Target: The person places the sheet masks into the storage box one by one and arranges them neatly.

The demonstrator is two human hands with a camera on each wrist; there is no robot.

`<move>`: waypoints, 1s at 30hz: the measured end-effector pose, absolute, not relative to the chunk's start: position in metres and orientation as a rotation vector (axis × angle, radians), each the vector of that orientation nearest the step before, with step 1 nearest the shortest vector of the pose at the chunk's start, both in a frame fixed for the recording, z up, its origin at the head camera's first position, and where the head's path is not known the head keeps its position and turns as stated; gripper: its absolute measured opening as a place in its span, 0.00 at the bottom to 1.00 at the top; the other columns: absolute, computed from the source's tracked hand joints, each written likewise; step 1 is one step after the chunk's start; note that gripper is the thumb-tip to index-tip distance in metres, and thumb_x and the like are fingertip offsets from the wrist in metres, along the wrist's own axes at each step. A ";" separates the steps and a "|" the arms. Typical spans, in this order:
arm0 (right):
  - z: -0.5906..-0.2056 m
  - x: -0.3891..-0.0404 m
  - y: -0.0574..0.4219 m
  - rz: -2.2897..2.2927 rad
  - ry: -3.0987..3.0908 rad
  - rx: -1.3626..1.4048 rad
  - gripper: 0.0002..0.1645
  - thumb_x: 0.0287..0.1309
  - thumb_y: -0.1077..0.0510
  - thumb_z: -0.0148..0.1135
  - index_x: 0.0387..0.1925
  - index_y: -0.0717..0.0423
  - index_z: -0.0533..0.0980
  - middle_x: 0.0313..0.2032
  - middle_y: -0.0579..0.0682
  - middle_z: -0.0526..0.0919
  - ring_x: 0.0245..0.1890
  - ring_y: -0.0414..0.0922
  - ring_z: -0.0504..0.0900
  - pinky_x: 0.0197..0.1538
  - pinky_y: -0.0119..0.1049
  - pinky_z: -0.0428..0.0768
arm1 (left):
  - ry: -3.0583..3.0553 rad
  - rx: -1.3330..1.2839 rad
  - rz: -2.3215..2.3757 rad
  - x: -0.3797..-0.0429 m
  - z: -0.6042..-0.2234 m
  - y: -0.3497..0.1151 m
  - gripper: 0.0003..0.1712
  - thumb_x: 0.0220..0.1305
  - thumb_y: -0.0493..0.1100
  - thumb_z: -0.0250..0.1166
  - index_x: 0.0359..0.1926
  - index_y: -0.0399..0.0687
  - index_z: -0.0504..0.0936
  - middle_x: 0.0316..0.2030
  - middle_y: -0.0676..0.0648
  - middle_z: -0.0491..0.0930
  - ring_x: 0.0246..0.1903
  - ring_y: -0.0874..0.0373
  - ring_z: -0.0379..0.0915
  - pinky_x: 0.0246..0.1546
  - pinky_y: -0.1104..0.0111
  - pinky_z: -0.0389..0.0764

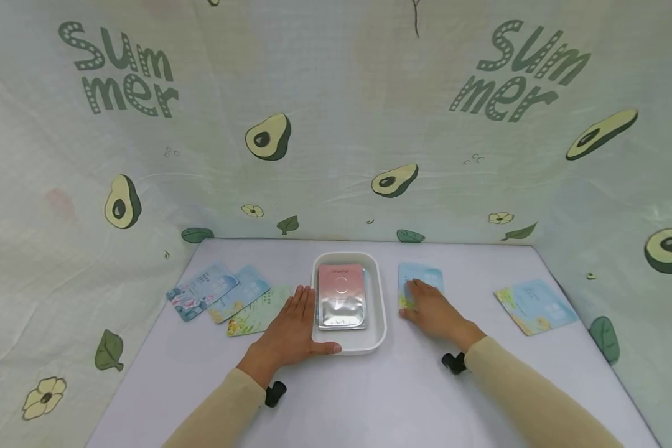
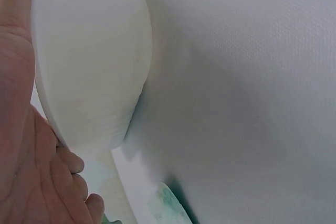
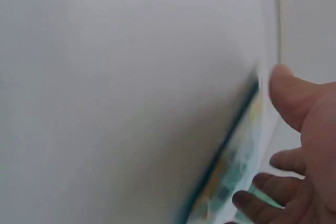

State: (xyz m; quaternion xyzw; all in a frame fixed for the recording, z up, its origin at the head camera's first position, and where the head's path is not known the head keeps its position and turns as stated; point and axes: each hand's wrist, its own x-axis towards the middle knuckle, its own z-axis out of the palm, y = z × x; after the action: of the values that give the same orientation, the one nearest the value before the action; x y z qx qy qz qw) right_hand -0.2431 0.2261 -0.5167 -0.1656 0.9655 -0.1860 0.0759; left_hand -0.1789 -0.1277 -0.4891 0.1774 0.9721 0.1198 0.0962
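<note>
A white tray stands mid-table with several flat sachets inside, a pink and silver sheet mask sachet on top. Along the tray's left side lies my left hand, fingers straight and thumb spread at the front rim. In the left wrist view the palm is beside the tray wall. My right hand reaches over a light blue sachet right of the tray. In the right wrist view its fingers are relaxed and spread above the sachet, not curled round it.
Left of the tray lie a blue floral sachet, a light blue one and a green-yellow one, partly overlapping. Another blue sachet sits near the table's right edge. A printed cloth hangs behind the white table.
</note>
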 end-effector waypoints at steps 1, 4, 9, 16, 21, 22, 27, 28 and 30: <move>-0.515 -0.249 0.232 -0.550 2.908 -0.480 0.48 0.75 0.43 0.62 0.78 0.71 0.58 0.77 0.73 0.60 0.78 0.72 0.58 0.77 0.69 0.59 | 2.879 0.523 0.352 -0.179 -0.489 -0.128 0.79 0.56 0.88 0.57 0.84 0.33 0.41 0.84 0.35 0.41 0.85 0.41 0.31 0.84 0.49 0.47; -0.512 -0.269 0.251 -0.501 2.955 -0.424 0.49 0.72 0.43 0.66 0.79 0.68 0.58 0.75 0.72 0.64 0.74 0.72 0.62 0.74 0.70 0.64 | 2.882 0.518 0.349 -0.179 -0.488 -0.128 0.79 0.55 0.89 0.56 0.84 0.33 0.41 0.84 0.35 0.41 0.85 0.41 0.31 0.84 0.50 0.46; -0.508 -0.295 0.278 -0.415 2.971 -0.397 0.61 0.61 0.34 0.73 0.79 0.67 0.60 0.67 0.74 0.69 0.65 0.71 0.68 0.66 0.71 0.70 | 2.879 0.515 0.363 -0.179 -0.489 -0.129 0.79 0.56 0.89 0.57 0.84 0.34 0.40 0.85 0.36 0.40 0.85 0.42 0.30 0.84 0.50 0.46; -0.513 -0.311 0.293 -0.336 2.872 -0.393 0.74 0.47 0.21 0.75 0.79 0.65 0.60 0.63 0.75 0.68 0.59 0.70 0.68 0.58 0.67 0.74 | 2.871 0.509 0.371 -0.180 -0.492 -0.127 0.79 0.56 0.88 0.57 0.84 0.35 0.39 0.85 0.36 0.39 0.85 0.42 0.29 0.84 0.50 0.45; -0.513 -0.311 0.295 -0.372 2.892 -0.389 0.72 0.44 0.22 0.77 0.76 0.64 0.64 0.66 0.76 0.65 0.60 0.71 0.67 0.58 0.70 0.73 | 2.870 0.503 0.370 -0.179 -0.490 -0.126 0.79 0.56 0.88 0.57 0.84 0.36 0.40 0.85 0.37 0.40 0.85 0.42 0.29 0.84 0.50 0.45; -0.513 -0.310 0.294 -0.386 2.903 -0.386 0.71 0.44 0.23 0.78 0.75 0.64 0.65 0.67 0.76 0.64 0.61 0.72 0.67 0.59 0.70 0.73 | 2.870 0.504 0.368 -0.179 -0.490 -0.126 0.79 0.56 0.88 0.57 0.84 0.36 0.40 0.85 0.37 0.40 0.85 0.42 0.29 0.84 0.50 0.45; -0.514 -0.307 0.291 -0.381 2.995 -0.416 0.68 0.40 0.24 0.81 0.70 0.64 0.66 0.68 0.75 0.63 0.62 0.73 0.67 0.60 0.73 0.72 | 2.871 0.509 0.347 -0.179 -0.490 -0.126 0.79 0.56 0.88 0.56 0.84 0.35 0.40 0.85 0.37 0.40 0.85 0.42 0.29 0.84 0.51 0.45; -0.515 -0.305 0.291 -0.371 3.011 -0.424 0.68 0.40 0.25 0.82 0.69 0.64 0.66 0.68 0.75 0.63 0.62 0.74 0.67 0.61 0.73 0.72 | 2.871 0.509 0.342 -0.179 -0.490 -0.126 0.79 0.56 0.88 0.56 0.84 0.35 0.40 0.85 0.37 0.40 0.85 0.42 0.29 0.84 0.51 0.45; -0.515 -0.303 0.289 -0.352 3.035 -0.441 0.67 0.40 0.25 0.82 0.69 0.64 0.66 0.68 0.75 0.63 0.62 0.74 0.67 0.61 0.74 0.71 | 2.871 0.505 0.339 -0.179 -0.490 -0.127 0.79 0.56 0.88 0.56 0.84 0.35 0.39 0.85 0.37 0.39 0.85 0.42 0.29 0.84 0.51 0.45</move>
State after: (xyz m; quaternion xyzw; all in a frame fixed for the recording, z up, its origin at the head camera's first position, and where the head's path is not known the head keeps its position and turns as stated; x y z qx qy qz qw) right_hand -0.3034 0.2890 -0.5150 -0.1429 0.9828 -0.1141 0.0272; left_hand -0.1791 -0.1267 -0.4896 0.1713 0.9730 0.1150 0.1031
